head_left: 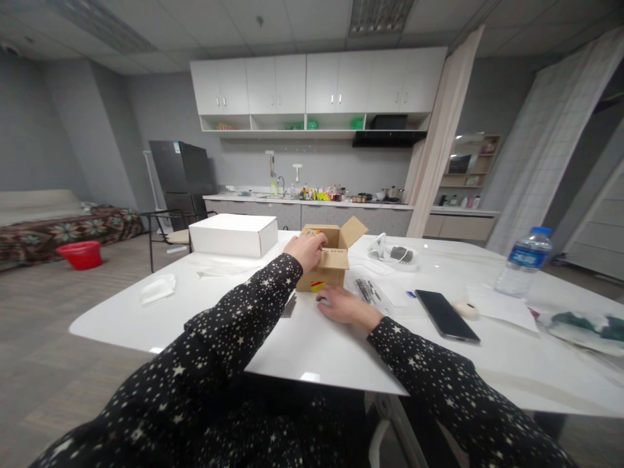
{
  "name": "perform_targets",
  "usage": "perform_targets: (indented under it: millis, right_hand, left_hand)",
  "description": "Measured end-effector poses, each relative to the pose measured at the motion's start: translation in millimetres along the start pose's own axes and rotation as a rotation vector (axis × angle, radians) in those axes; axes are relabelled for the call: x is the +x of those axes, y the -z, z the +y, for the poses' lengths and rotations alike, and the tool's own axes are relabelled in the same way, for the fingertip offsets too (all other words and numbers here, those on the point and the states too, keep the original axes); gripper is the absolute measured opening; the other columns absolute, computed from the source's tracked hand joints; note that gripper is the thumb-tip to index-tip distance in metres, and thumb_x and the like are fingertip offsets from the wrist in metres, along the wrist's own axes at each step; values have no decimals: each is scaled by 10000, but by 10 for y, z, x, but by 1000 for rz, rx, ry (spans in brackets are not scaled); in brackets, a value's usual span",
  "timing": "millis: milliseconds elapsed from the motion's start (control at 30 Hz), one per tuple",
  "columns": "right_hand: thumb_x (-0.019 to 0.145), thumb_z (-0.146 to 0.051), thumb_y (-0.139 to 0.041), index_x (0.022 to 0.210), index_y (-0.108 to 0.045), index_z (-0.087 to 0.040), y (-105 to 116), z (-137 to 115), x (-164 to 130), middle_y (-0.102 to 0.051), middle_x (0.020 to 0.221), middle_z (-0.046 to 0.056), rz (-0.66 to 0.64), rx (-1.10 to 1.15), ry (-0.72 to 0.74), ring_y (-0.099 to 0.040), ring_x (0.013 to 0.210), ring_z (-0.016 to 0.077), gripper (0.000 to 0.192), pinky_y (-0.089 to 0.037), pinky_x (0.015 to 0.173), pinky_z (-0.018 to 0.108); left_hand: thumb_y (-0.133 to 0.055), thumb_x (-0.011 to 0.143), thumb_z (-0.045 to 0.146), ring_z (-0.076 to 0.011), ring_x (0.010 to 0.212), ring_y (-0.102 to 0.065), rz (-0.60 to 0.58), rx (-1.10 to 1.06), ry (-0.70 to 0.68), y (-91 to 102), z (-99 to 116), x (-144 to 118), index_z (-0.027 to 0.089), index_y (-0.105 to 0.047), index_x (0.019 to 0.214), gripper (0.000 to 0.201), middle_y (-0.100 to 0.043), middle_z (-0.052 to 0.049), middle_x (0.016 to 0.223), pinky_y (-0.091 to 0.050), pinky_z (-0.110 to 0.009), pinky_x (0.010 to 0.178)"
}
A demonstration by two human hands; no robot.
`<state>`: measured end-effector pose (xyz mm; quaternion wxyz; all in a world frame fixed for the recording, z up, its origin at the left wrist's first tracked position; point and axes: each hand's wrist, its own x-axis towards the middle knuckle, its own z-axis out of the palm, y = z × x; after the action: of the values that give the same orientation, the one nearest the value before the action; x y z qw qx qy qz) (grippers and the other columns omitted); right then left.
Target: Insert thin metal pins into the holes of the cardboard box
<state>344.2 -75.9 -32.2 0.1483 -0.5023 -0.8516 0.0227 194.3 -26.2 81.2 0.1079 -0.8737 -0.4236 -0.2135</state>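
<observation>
White wall cabinets line the room's far side, beyond a glossy white table. Near its front edge stands a small brown cardboard box (a red-and-yellow mark shows low on its front). The left hand bends its fingers over the box's top; whether they pinch anything is hidden. Beside the base, the right hand lies with curled fingers, their grip impossible to tell. Judging progress, the box is already open, flaps spread and none closed; its contents, and so what is left, cannot be seen.
</observation>
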Motion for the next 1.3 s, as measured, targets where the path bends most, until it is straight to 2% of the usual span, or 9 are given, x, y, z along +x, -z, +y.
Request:
perform_targets:
  millis: [200, 433, 633, 900, 1067, 1300]
  right_hand:
    - [886, -250, -487, 1069, -668, -156, 2, -11, -9, -659, 1055, 119, -4, 18, 0, -600, 982, 233, 274, -440, 882, 328]
    - [889, -247, -483, 1069, -664, -159, 29, -18, -22, -657, 1054, 112, -6, 14, -4, -600, 986, 228, 270, -442, 882, 325]
    - [884, -244, -492, 1061, -664, -160, 8, 1, -21, -655, 1053, 109, 6, 19, -2, -597, 985, 229, 260, -440, 890, 328]
    - [893, -248, -495, 1070, -659, -161, -14, 21, -19, -653, 1064, 109, 8, 16, 2, -587, 996, 224, 257, -428, 901, 326]
    - [882, -231, -499, 1049, -667, -153, -3, 73, -16, -658, 1048, 111, 13, 16, 12, -591, 970, 217, 250, -429, 882, 317]
    - [874, -232, -502, 1029, -674, -158, -34, 154, 15, -664, 1036, 114, 18, 19, 4, -598, 966, 224, 244, -440, 864, 321]
  left_hand:
    - [-441, 888, 169, -205, 972, -660, -43, 86, -34, 68, 75, 71, 261, -592, 1171, 334, -720, -19, 1081, -478, -316, 856]
    - [-400, 901, 160, -219, 995, -653, -47, 169, -81, 50, 110, 153, 265, -595, 1180, 356, -683, -57, 1127, -480, -321, 846]
    - [-423, 857, 137, -253, 992, -645, -123, 187, -80, 18, 109, 218, 255, -589, 1185, 386, -652, -92, 1131, -491, -347, 807]
    - [-465, 839, 136, -255, 1006, -637, -212, 221, -66, 111, 199, 258, 238, -594, 1133, 337, -650, -97, 1110, -497, -330, 779]
    - [-479, 839, 152, -273, 989, -641, -226, 213, -48, 146, 269, 309, 232, -601, 1121, 317, -641, -116, 1123, -508, -360, 783]
    - [-487, 850, 202, -232, 971, -642, -188, 170, 5, 161, 254, 409, 247, -627, 1064, 260, -612, -88, 1117, -508, -328, 817]
